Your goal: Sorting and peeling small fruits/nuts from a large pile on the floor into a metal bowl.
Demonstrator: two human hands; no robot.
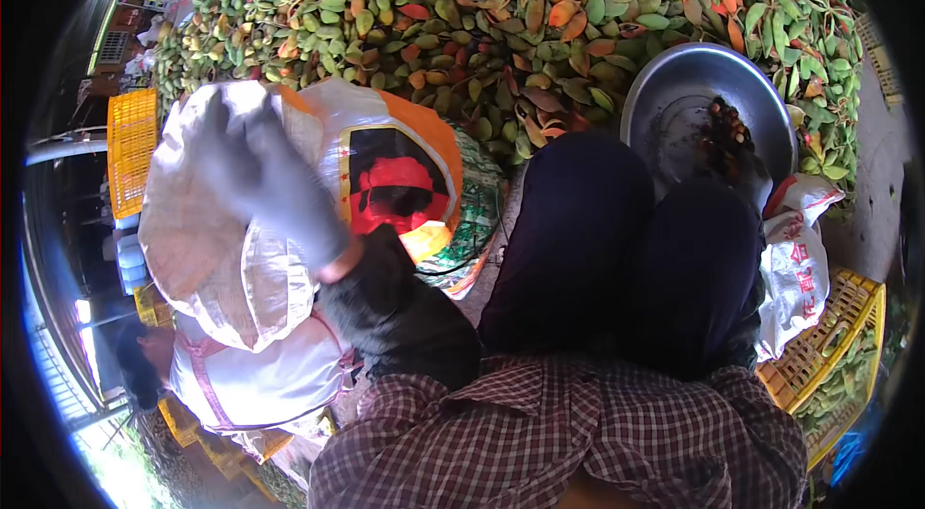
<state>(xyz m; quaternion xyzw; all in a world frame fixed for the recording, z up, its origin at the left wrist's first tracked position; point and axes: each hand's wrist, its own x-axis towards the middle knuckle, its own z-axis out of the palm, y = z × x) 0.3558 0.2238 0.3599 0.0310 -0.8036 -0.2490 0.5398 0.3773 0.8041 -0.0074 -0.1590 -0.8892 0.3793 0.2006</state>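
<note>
My left hand, in a grey glove and blurred by motion, is over the mouth of a white woven sack at the left; the blur hides whether its fingers hold anything. At the right, my right hand, also gloved, is inside a metal basin, mostly hidden beyond my knee. Beside its fingers lie dark, round seeds. Whether that hand grips any cannot be made out. A big heap of green and orange pods lies in front of me.
A printed sack stands between the white sack and my knees. By my right leg are a white bag with red writing and a yellow crate holding green pods. Another yellow crate stands at the far left. A person is at lower left.
</note>
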